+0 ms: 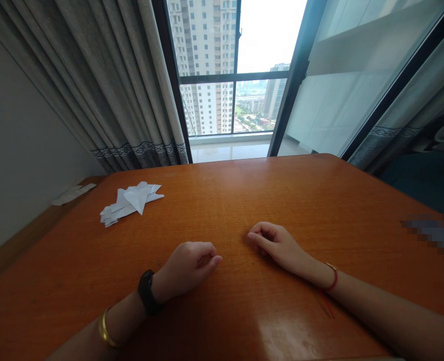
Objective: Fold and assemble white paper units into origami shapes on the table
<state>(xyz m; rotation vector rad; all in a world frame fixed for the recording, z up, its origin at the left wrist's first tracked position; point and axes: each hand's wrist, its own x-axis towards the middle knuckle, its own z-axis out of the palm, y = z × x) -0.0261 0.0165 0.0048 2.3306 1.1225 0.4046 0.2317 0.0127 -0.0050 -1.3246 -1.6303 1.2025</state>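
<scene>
My left hand (187, 265) rests on the wooden table (222, 200) with its fingers curled in and the thumb close to the bent index finger. I see nothing in it. To the right of it, and apart from it, my right hand (278, 245) lies on the same tabletop, also loosely closed with thumb and index finger near each other, and it appears to hold nothing. Beyond my left hand, a small pile of folded white paper pieces (131, 200) lies at the table's left, touched by neither hand.
Another pale paper-like piece (73, 194) lies on a ledge by the left wall. A grey curtain (131, 80) hangs behind the table's left corner. At the right edge is a blurred-out patch (438, 235). A glass door and window stand beyond the table.
</scene>
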